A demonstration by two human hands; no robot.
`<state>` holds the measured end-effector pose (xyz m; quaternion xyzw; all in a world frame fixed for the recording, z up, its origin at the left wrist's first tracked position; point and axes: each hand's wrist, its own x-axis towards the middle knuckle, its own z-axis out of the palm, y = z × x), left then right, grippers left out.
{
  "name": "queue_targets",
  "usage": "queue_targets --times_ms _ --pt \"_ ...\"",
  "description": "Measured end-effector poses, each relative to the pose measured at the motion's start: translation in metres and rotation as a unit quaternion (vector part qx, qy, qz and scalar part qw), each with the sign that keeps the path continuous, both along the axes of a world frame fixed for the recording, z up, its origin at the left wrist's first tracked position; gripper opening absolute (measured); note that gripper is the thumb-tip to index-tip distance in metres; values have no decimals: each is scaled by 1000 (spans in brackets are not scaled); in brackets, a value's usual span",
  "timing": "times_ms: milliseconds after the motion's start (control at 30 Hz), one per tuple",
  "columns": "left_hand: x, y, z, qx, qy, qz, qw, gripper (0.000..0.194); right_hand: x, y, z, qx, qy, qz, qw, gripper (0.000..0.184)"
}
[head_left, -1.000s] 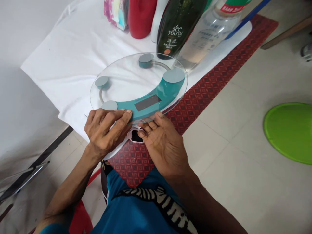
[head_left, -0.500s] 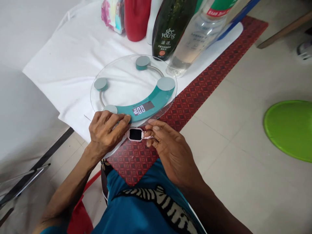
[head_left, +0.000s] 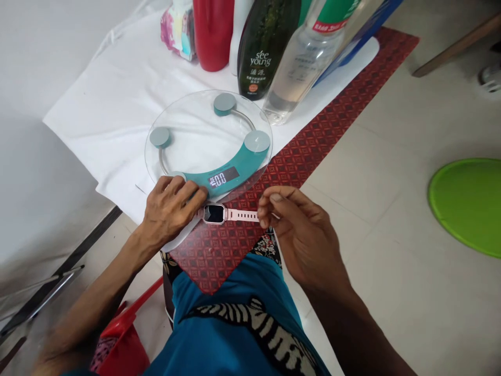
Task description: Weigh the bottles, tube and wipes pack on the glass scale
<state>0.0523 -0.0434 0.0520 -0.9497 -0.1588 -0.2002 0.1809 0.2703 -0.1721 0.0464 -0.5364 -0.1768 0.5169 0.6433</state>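
Observation:
A pink smartwatch [head_left: 214,213] with a dark screen is stretched out level over the table's near corner. My right hand [head_left: 305,230] pinches the free end of its holed strap. The other strap runs under my left hand [head_left: 168,209], whose fingers are curled round it; the grip itself is hidden. Those fingertips lie against the near edge of a round glass scale [head_left: 195,130] with a teal band. Its lit display [head_left: 224,178] reads 0.0.
Behind the scale stand a dark shampoo bottle [head_left: 260,57], a clear bottle [head_left: 297,68], a red bottle [head_left: 213,36] and a colourful packet [head_left: 178,31]. White cloth [head_left: 94,104] covers a red patterned table [head_left: 313,141]. A green stool top [head_left: 469,206] stands to the right.
My right hand has moved right, drawing the watch strap out straight. The scale's display has lit up and shows 0.0. My left hand has stayed near the scale's edge.

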Motion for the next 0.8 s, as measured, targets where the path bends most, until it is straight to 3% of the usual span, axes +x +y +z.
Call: queue_targets --times_ms 167,367,667,800 --pt "-2 3 5 5 19 -17 1000 7 37 18 -12 36 -127 -62 989 10" --pt "-3 6 13 -22 50 -38 998 14 70 46 -35 58 -258 -165 950 9" --pt "-7 2 29 -70 53 -40 995 16 72 57 -38 25 -374 -156 914 15" --pt "-6 2 42 -122 27 -10 992 16 74 67 -45 45 -367 -142 918 14"
